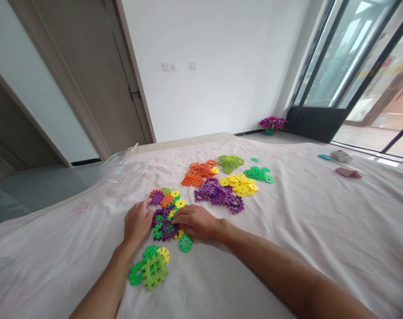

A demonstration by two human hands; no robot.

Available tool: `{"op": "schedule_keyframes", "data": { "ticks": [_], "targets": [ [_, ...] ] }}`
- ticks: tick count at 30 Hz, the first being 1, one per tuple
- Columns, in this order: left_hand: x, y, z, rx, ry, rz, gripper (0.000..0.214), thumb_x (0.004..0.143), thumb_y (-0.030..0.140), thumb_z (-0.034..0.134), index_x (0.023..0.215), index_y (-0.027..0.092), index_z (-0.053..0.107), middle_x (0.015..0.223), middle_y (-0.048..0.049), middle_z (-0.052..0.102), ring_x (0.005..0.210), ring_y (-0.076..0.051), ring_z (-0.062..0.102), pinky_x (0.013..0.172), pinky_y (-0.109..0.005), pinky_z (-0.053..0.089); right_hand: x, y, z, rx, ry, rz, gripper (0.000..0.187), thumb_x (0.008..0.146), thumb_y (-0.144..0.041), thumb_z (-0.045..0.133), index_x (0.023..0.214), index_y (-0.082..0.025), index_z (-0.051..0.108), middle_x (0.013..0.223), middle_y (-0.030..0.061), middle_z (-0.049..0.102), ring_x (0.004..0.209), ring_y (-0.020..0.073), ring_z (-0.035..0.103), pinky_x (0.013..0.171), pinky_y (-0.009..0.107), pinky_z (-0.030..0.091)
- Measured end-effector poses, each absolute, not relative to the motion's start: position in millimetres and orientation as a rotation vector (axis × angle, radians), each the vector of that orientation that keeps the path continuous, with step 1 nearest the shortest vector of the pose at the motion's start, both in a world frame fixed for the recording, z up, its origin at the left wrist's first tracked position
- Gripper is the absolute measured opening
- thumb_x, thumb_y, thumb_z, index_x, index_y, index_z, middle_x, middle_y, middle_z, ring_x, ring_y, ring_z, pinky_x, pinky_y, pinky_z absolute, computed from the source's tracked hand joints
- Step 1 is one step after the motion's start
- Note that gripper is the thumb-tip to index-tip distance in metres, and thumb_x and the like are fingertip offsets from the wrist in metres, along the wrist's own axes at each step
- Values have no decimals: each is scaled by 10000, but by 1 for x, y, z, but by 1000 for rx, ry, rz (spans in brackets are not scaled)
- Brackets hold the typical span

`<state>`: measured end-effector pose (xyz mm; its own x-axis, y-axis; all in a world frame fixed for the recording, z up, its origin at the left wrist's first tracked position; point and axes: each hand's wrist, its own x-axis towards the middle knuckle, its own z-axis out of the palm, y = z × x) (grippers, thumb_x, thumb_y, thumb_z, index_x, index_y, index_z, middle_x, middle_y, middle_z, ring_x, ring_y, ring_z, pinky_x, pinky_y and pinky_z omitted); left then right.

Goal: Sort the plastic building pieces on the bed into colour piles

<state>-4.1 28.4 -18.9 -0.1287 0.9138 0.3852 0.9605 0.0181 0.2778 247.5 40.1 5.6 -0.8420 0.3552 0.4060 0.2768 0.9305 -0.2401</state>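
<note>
A mixed pile of plastic interlocking pieces lies between my hands on the cloth: purple window-shaped squares (pixel 166 231), orange squares (pixel 167 200) and green and yellow notched discs (pixel 180 204). At its left edge is my left hand (pixel 137 222), thumb and forefinger apart, beside the purple pieces. My right hand (pixel 197 221) reaches over the pile from the right, fingers drawn together with their tips down among the pieces; what they pinch is hidden. A green disc (pixel 185 243) lies just below the right hand. Nearer me is a small group with a light green window square (pixel 155 271).
Sorted heaps lie beyond: orange (pixel 196 173), purple (pixel 221 194), yellow (pixel 241 184), green discs (pixel 258 173) and light green (pixel 230 162). A clear plastic container (pixel 118 166) stands at the left edge of the cloth (pixel 307 230). A pink folded item (pixel 348 173) lies far right.
</note>
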Motion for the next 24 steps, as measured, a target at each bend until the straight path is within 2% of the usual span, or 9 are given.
{"op": "schedule_keyframes", "data": {
  "ticks": [10, 24],
  "targets": [
    [-4, 29, -19, -2017, -2185, -710, 411, 887, 315, 392, 1221, 172, 585, 1239, -81, 640, 1165, -223, 560, 1027, -349, 383, 248, 41, 6, -450, -2620, 261, 345, 862, -106, 505, 1166, -221, 620, 1128, 54, 665, 1043, 158, 600, 918, 276, 440],
    [-5, 29, -19, -2022, -2183, -719, 417, 886, 314, 388, 1225, 166, 582, 1230, -89, 640, 1160, -233, 558, 1016, -363, 389, 250, 41, 9, -502, -2602, 212, 251, 913, -151, 481, 1100, -205, 639, 1047, 60, 680, 972, 160, 608, 871, 272, 440]
  ]
}}
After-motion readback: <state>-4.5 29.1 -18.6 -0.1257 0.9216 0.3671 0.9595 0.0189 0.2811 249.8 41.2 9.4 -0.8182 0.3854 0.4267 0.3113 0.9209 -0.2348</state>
